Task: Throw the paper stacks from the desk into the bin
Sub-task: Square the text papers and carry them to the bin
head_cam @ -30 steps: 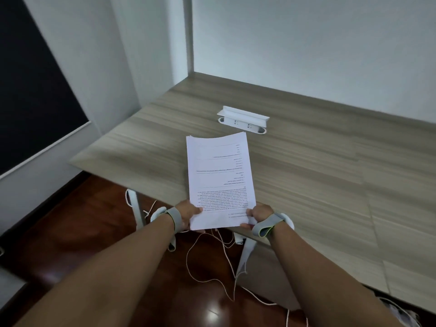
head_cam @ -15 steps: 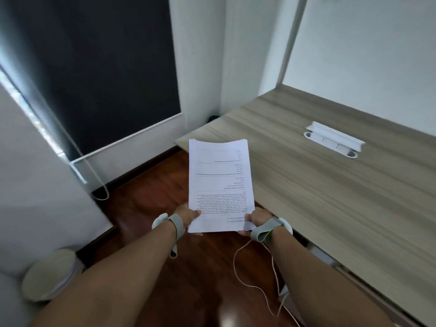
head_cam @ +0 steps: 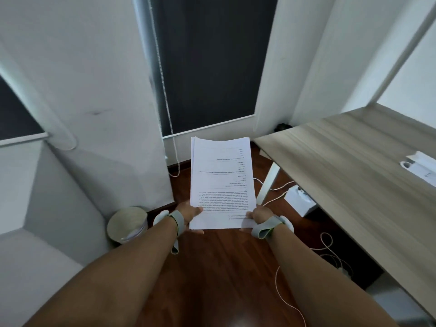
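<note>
Paper stack (head_cam: 223, 182) held out in front over dark wood floor (head_cam: 219, 267), w/ left hand (head_cam: 188, 212) clamped on near left corner, thumb on top, and right hand (head_cam: 258, 214) clamped on near right corner. Stack roughly level, printed side up, text upside down to camera, far edge toward dark window blind (head_cam: 212, 62). Clear of worktop (head_cam: 354, 166), which sat off to the right. Round bin (head_cam: 127, 224) w/ closed pale lid on floor at left, near wall, just beside left wrist. Grey straps on both wrists. White cables (head_cam: 283, 291) looped on floor under worktop; white power unit (head_cam: 420, 166) on worktop at right edge.
</note>
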`<state>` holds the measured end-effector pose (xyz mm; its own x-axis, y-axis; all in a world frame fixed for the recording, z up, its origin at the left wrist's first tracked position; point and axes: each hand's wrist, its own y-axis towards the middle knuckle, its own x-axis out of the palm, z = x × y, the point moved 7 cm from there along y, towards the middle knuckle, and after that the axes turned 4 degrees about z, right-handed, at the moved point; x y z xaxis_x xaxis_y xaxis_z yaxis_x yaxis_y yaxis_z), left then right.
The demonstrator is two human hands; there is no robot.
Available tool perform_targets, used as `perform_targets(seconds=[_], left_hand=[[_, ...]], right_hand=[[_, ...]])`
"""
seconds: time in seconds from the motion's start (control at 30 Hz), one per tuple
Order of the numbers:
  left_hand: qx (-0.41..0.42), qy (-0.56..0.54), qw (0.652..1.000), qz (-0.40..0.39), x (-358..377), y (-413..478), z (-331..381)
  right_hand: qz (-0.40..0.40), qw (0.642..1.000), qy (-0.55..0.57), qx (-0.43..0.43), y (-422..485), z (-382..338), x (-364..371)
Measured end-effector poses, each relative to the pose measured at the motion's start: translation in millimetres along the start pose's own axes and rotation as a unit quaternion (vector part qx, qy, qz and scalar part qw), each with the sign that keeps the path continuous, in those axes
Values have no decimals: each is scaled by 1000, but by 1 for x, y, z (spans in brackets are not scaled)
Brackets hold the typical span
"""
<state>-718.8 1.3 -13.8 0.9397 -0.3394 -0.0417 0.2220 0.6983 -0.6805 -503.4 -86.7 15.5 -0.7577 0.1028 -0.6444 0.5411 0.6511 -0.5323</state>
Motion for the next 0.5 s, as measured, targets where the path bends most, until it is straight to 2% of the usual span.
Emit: perform_targets(seconds=[0.07,0.2,0.33,0.43,0.5], left_hand=[[-2,-11,1000,17,-25,-1,-4],[3,-35,998,47,-75,-2,-12],[2,-80,993,86,-114,-8,-22],[-7,-111,987,114,-141,-11,-32],[-18,-131,982,135,-161,-13,-38]], right_hand=[[-9,998,-42,-35,-4,-21,16],[-11,999,-23,-37,-20,-60,45],[-37,997,-51,-50,-24,-89,74],[-68,996,-44,-43,-23,-106,98],[-118,992,25,-43,-23,-120,119]])
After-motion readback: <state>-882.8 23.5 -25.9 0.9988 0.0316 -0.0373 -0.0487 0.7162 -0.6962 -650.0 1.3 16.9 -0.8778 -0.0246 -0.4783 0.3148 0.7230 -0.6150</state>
